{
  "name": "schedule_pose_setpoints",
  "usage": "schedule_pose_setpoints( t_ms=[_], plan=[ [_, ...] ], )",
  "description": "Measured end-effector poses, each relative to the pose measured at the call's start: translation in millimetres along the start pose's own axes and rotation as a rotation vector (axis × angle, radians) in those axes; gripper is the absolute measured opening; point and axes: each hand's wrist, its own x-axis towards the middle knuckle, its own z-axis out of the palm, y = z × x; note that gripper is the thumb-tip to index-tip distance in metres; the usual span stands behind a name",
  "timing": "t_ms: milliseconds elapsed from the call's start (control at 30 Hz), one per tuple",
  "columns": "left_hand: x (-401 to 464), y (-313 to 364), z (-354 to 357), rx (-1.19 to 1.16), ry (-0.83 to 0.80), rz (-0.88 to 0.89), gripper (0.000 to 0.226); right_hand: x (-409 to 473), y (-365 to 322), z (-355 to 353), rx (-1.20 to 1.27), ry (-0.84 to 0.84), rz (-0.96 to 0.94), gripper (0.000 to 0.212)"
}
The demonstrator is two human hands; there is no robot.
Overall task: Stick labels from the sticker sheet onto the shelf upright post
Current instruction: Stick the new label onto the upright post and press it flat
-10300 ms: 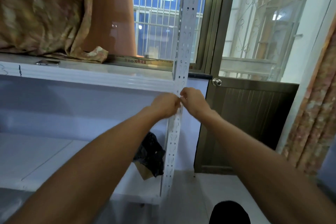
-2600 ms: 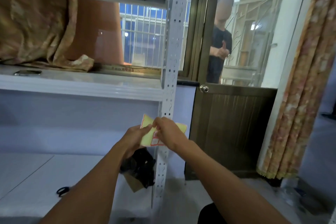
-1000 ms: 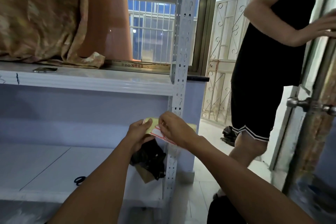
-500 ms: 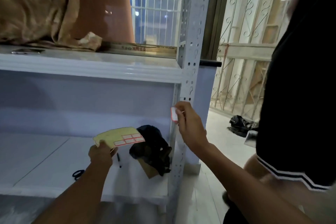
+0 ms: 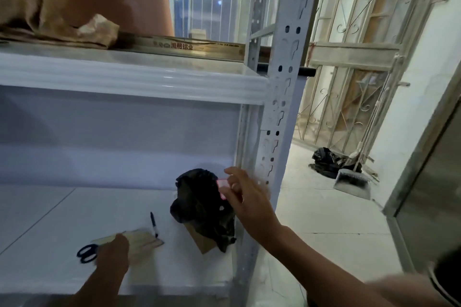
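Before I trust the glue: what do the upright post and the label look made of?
Upright post: likely painted steel, pale grey, matte, with punched slots and holes. Label in the right hand: seemingly thin paper, white with a red border; blurred, so finish unclear.

The shelf upright post [image 5: 283,97] is showing perforated, painted matt metal. The shelf board [image 5: 129,82] is gleaming glossy white. The sticker sheet [image 5: 139,240] is looking like matt paper. The black bag [image 5: 199,204] is appearing crinkled plastic.
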Motion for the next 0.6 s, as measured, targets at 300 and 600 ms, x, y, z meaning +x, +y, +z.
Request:
schedule_pose_setpoints(
  t_ms=[300, 600],
  plan=[
    [-56.6, 54.1, 45.6, 0.390, -0.124, 0.538, 0.009, 21.2, 6.3, 28.6, 0.047, 0.010, 0.087, 0.004],
    [-114.3, 55.7, 65.3, 0.572, -0.433, 0.709, 0.013, -2.3, 5.0, 42.1, -0.120, -0.276, 0.319, 0.004]
  ],
)
